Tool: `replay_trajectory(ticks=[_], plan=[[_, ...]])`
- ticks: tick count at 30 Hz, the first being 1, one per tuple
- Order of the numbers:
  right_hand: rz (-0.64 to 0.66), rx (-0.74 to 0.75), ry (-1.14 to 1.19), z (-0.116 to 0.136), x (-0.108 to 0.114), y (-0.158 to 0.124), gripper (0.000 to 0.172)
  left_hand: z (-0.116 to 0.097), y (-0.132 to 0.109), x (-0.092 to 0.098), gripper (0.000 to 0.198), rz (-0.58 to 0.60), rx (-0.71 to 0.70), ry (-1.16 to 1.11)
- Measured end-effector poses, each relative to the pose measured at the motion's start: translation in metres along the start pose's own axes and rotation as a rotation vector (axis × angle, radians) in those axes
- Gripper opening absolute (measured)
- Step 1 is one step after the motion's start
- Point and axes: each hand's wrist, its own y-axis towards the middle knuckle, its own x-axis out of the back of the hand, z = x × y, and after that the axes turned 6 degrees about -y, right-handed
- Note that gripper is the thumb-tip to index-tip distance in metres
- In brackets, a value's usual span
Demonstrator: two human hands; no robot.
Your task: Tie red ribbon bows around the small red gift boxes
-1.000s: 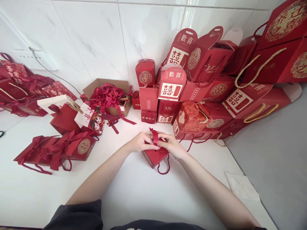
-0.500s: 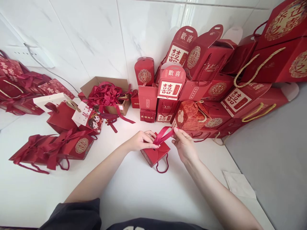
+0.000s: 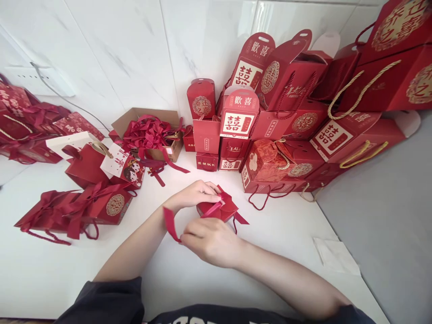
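Now right hand (image 3: 212, 243), pinching ribbon (image 3: 171, 222), has crossed from right of the red box (image 3: 230, 208) to below it; left hand (image 3: 200, 194) pins ribbon against box, frame centre. White table (image 3: 280, 229); marbled tile wall (image 3: 209, 40) above.

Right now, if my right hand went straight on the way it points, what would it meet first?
Past the ribbon it holds, your right hand would probably meet your left forearm; depth is unclear.

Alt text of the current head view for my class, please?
A left hand touches a small red box while the right hand pinches a red ribbon; stacked red boxes and a carton of ribbons stand behind.
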Motion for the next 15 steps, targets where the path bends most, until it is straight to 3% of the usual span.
replay_trajectory(ticks=[3,8,10,13,15], plan=[[0.242,0.129,-0.231,-0.002,-0.030,0.010,0.026,-0.005,0.001,0.000,0.021,0.019,0.010,0.059],[0.387,0.066,-0.298,-0.004,-0.044,0.016,0.022,-0.006,0.002,-0.003,0.013,-0.027,0.076,0.144],[0.341,0.085,-0.227,-0.006,-0.036,0.017,0.020,-0.006,0.002,-0.003,0.019,-0.031,0.043,0.177],[0.115,0.121,0.087,-0.021,-0.008,0.014,0.018,-0.005,0.001,-0.002,0.025,0.005,-0.026,0.172],[-0.020,-0.063,0.249,-0.041,0.013,0.008,0.019,-0.003,0.000,-0.002,0.016,-0.063,-0.033,0.135]])
